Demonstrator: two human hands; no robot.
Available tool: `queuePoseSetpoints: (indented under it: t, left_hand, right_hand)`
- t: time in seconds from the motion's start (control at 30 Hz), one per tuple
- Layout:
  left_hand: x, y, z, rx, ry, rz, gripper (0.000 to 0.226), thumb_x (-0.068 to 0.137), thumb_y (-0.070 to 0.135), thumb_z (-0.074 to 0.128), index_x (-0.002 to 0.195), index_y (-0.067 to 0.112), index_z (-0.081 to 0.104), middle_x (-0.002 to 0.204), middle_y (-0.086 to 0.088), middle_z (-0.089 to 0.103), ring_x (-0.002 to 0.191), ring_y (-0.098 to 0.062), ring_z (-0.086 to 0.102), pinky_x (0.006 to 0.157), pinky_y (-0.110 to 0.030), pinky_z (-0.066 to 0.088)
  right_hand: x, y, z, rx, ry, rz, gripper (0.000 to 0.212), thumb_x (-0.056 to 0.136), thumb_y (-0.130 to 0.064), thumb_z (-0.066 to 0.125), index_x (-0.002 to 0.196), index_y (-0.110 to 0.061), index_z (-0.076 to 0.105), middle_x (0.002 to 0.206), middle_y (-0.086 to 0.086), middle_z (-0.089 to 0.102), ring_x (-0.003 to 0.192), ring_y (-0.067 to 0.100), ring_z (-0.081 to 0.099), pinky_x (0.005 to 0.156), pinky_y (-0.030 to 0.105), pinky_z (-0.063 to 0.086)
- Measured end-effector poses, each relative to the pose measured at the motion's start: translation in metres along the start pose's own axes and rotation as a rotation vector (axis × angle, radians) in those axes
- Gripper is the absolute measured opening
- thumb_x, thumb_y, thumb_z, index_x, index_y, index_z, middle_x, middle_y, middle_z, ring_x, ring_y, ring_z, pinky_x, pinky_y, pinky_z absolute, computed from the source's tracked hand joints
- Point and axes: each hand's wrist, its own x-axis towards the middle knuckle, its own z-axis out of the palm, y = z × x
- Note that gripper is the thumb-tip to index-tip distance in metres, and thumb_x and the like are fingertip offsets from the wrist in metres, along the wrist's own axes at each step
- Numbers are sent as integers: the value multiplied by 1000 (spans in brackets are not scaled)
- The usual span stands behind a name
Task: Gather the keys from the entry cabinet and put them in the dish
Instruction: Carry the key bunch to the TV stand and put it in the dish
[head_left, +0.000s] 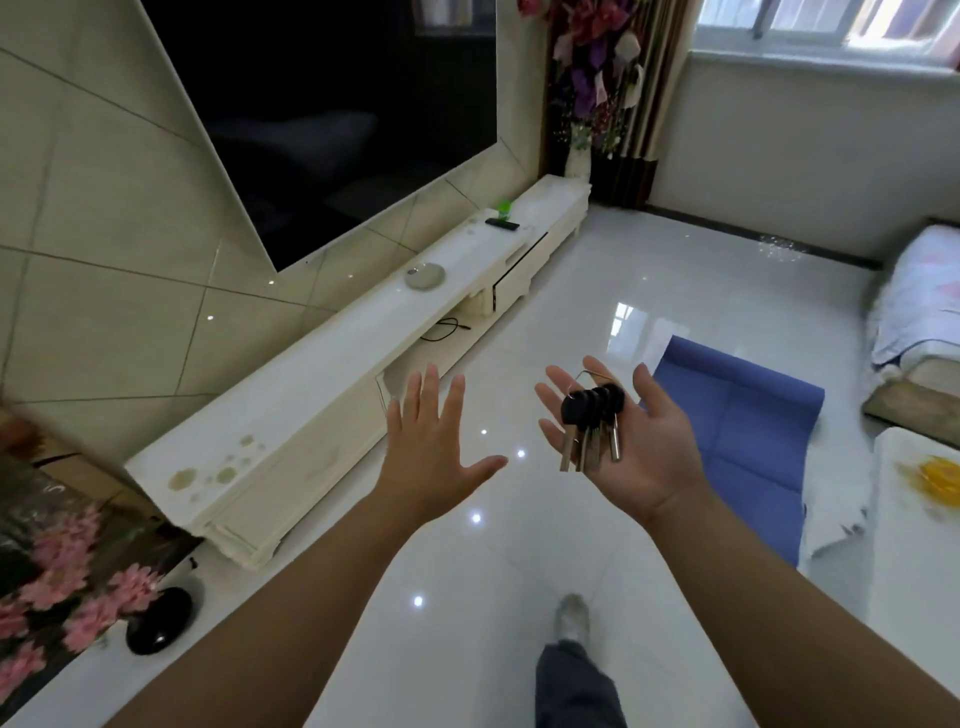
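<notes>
The floor (649, 280) is glossy white tile that reflects ceiling lights as bright dots. A large dark flat screen (322, 114) is mounted on a wall of beige tiles set diagonally. Below the screen runs a long, low, cream cabinet (322, 374) with a smooth pale top and stepped base moulding. A blue mat (737, 415), matte and rectangular, lies flat on the floor to the right of the hands.

Both forearms extend forward over the floor. The left hand (436, 447) is held palm down, flat, fingers spread and thumb out to the right; it holds nothing and touches nothing. The right hand (628, 441) is turned palm up, fingers loosely uncurled and apart, forming a shallow cradle.

The keys (592, 426) rest on the right palm, lying loose, not pinched. The bunch consists of several keys with rounded black plastic heads and straight silver metal blades; the blades point toward the wrist. A thin wire ring joins the heads near the fingers.

The dish (425, 275) sits on the cabinet top, well apart from both hands. It is round, shallow and grey-green, with a small object inside that is too small to identify.
</notes>
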Motion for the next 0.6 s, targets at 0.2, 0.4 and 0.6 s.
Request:
queuePoseSetpoints:
  t: [0.2,0.4,0.6]
  left_hand:
    - [139,-2,39,18,-35,-46,108,74,84,39,151,29,-12,160,-8,-17,144,-25,-24,112,-45,-12]
    - [267,-4,50,15,-45,-124,105,73,85,33,151,28,-8,160,-8,-16,144,-25,-23,114,-50,-7]
    - [366,-23,69,38,-29,-159,102,76,83,30,152,27,-8,160,-8,-17,143,-23,-25,111,-45,-14]
  right_hand:
    - [134,-68,-7,-20,1,62,52,99,-49,40,139,-18,51,135,18,61,123,40,59,89,53,54]
    - [264,-145,9,-41,-52,141,52,99,-47,43,141,-17,48,138,20,58,124,40,57,91,56,52]
    - [372,-194,24,-57,-73,181,52,99,-47,40,140,-16,49,135,20,61,123,39,59,91,55,53]
